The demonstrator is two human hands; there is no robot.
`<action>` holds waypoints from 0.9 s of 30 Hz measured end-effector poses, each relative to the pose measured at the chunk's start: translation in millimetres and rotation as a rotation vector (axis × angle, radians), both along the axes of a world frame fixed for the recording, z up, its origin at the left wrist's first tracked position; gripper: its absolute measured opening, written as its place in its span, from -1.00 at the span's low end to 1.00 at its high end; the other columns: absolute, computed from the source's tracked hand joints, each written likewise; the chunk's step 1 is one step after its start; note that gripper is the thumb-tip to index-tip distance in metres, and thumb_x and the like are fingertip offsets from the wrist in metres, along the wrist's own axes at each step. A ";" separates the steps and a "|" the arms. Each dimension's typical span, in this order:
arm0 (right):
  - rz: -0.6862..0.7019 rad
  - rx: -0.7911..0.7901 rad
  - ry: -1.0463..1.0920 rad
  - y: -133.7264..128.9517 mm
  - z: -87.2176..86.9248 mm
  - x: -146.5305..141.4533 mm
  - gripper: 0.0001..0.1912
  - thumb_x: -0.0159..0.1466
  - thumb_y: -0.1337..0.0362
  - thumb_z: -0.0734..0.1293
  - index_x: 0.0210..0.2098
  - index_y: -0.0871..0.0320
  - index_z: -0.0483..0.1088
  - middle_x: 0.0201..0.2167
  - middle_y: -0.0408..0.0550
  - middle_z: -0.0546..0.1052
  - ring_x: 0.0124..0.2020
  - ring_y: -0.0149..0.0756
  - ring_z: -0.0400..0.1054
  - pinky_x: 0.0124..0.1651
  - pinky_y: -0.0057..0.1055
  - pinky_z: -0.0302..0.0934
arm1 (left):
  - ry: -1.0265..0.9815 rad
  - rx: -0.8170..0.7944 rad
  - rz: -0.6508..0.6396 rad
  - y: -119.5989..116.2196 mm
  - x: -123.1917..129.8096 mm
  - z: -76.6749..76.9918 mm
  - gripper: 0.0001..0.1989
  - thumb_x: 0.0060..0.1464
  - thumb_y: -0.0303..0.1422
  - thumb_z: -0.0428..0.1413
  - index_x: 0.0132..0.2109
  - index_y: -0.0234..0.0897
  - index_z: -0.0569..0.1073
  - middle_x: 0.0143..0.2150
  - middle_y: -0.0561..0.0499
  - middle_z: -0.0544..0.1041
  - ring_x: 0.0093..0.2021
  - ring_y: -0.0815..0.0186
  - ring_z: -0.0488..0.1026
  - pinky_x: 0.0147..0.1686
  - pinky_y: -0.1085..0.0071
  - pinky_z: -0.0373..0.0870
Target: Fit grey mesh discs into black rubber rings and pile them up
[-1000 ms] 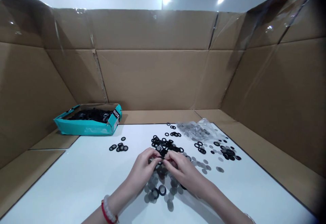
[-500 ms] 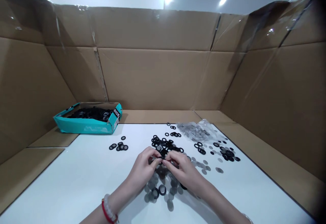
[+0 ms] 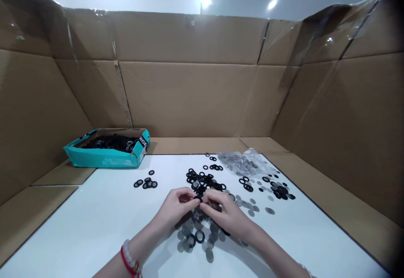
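My left hand (image 3: 178, 205) and my right hand (image 3: 225, 212) meet above the white table, fingertips pinched on one small black rubber ring (image 3: 198, 198). Whether a disc sits in that ring is hidden by the fingers. Just beyond my hands spreads a heap of black rings (image 3: 203, 179). Below them lie loose grey mesh-like discs (image 3: 209, 255), with a few black rings (image 3: 200, 236) among them. Beside my right hand more grey discs (image 3: 248, 204) are scattered.
A teal box (image 3: 104, 160) full of black rings stands at the back left. In front of it lie several rings with grey centres (image 3: 147, 184). A clear plastic bag (image 3: 241, 162) of grey discs rests at the back right, near a dark pile (image 3: 280, 190). Cardboard walls (image 3: 189, 101) enclose the table.
My left hand has shifted slightly left and turned a little, and the ring now shows more between the fingertips. The whole view has moved slightly.
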State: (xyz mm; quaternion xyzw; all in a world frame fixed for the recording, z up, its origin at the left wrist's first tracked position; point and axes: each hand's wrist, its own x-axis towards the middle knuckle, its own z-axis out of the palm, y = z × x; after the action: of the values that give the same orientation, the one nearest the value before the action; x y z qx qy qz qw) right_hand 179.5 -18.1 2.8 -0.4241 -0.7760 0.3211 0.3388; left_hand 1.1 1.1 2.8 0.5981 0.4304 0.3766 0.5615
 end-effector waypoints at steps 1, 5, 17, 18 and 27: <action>0.000 -0.009 0.012 -0.2 0.8 -0.3 -0.75 0.30 0.32 0.23 -0.52 0.15 0.21 -0.53 -0.21 0.27 -0.46 -0.40 0.13 -0.41 -0.45 0.02 | -0.008 -0.014 -0.008 0.0 -0.6 1.0 -0.78 -0.16 -0.26 0.23 -0.46 -0.35 0.45 -0.48 0.04 0.41 -0.41 0.34 0.31 -0.36 0.43 0.19; 0.006 -0.040 0.023 -1.1 5.6 0.5 -0.78 0.32 0.28 0.23 -0.47 0.15 0.30 -0.52 -0.19 0.33 -0.46 -0.40 0.17 -0.40 -0.44 0.05 | -0.077 -0.099 -0.096 -1.7 -4.7 7.2 -0.75 -0.13 -0.21 0.24 -0.44 -0.34 0.48 -0.52 0.07 0.40 -0.44 0.37 0.30 -0.37 0.45 0.18; 0.040 0.020 0.015 -9.7 10.2 -0.2 -0.87 0.22 0.32 0.33 -0.23 0.10 0.31 -0.34 -0.15 0.33 -0.37 -0.36 0.19 -0.32 -0.42 0.11 | -0.186 -0.278 -0.155 -6.8 0.5 2.2 -0.74 -0.21 -0.23 0.30 -0.53 -0.37 0.49 -0.60 0.05 0.41 -0.55 0.43 0.28 -0.48 0.48 0.14; 0.019 -0.001 -0.002 -10.5 10.1 -0.3 -0.83 0.20 0.30 0.35 -0.24 0.10 0.27 -0.35 -0.16 0.33 -0.38 -0.36 0.18 -0.34 -0.43 0.10 | -0.166 -0.269 -0.163 -6.9 1.1 3.9 -0.73 -0.21 -0.22 0.29 -0.54 -0.36 0.48 -0.60 0.06 0.41 -0.55 0.43 0.29 -0.48 0.48 0.14; -0.015 -0.073 -0.315 -2.4 5.4 12.8 -0.85 0.21 0.28 0.35 -0.21 0.07 0.38 -0.19 -0.09 0.41 -0.21 -0.23 0.31 -0.26 -0.40 0.14 | 0.856 0.334 0.344 40.6 -72.0 9.4 -0.88 0.06 -0.42 -0.02 -0.31 -0.24 0.42 -0.38 0.00 0.53 -0.37 0.24 0.46 -0.38 0.40 0.25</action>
State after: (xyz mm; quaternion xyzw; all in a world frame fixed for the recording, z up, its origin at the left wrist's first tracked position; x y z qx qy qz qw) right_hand 192.3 -20.5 8.2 -0.4872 -0.8041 0.2760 0.1997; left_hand -70.9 41.7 12.2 0.7011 0.6490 0.2480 0.1602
